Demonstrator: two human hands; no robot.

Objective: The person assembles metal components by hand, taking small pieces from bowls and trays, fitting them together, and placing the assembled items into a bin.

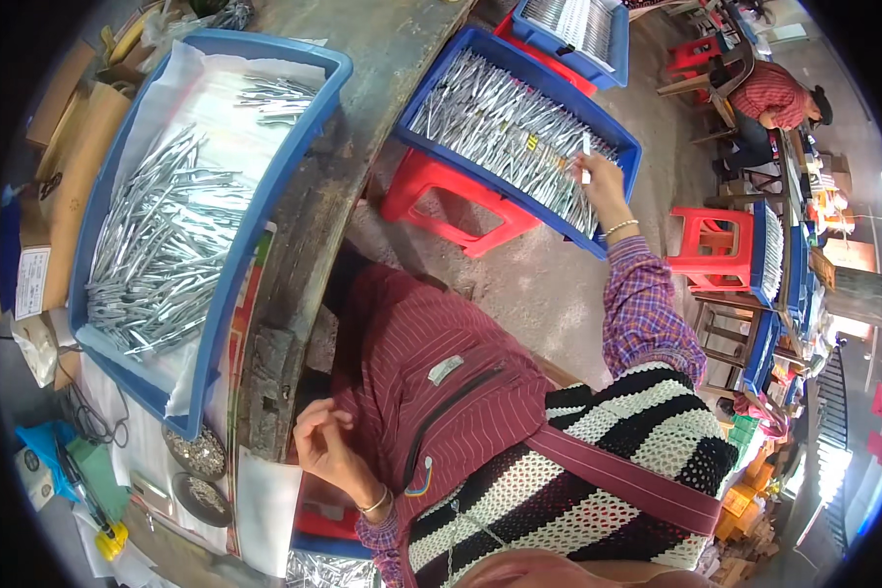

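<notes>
Apparently the step in hand is handling one slim white piece (586, 159), pinched between the thumb and fingers of the right hand (604, 184), over the near-hand end of a crate (630, 162). Whether it is going in or coming out I cannot tell; either way, the next move seems to call for a light, steady pinch, since rods (490, 108) lie crowded leftward from that hand. The crate rests on a red stool (439, 173), left of and below the right hand. The left hand (328, 441) is half open, fingers loosely curled, gripping nothing that shows, near the bench (274, 363) edge. Farther left of it, a tray (132, 377) holds more rods, with two dishes (204, 500) just beside the tray
</notes>
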